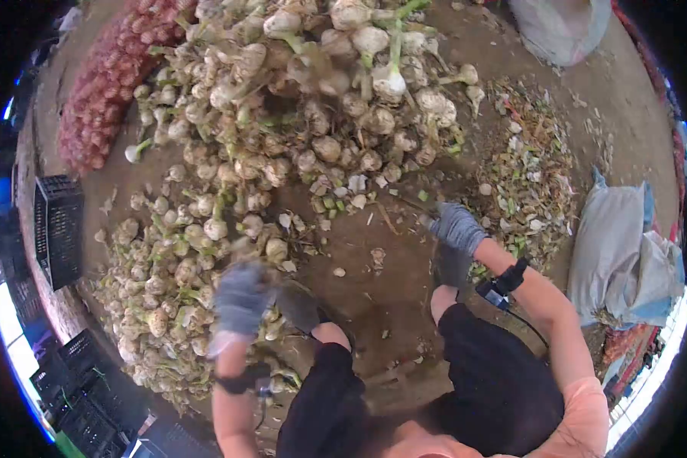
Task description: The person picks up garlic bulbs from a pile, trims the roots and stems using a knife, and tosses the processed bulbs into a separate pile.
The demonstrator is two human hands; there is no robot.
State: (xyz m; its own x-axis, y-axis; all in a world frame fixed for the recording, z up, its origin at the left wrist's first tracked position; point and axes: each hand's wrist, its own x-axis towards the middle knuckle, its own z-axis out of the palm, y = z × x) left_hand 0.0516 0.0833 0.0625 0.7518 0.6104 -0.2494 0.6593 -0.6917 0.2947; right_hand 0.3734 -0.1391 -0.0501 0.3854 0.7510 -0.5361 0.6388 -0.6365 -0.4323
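My right hand (pixel 458 227), in a grey knit glove, is closed around a knife whose thin dark blade (pixel 414 201) points up and left over the dirt floor. On the left, my left hand (pixel 242 299), gloved the same way, is smeared by motion over a spread of garlic bulbs (pixel 156 286); I cannot tell whether it holds one. Ahead of both hands rises a big heap of garlic (pixel 328 145) with roots and some green stems still on. Cut stem pieces (pixel 328 204) lie scattered at the heap's near edge.
Trimmings and peelings (pixel 530 164) form a strip on the right. Farther right lie whitish sacks (pixel 614 244), and another sack (pixel 561 27) stands at the back. A red mesh sack of garlic (pixel 114 91) leans at the back left, near a black crate (pixel 59 229).
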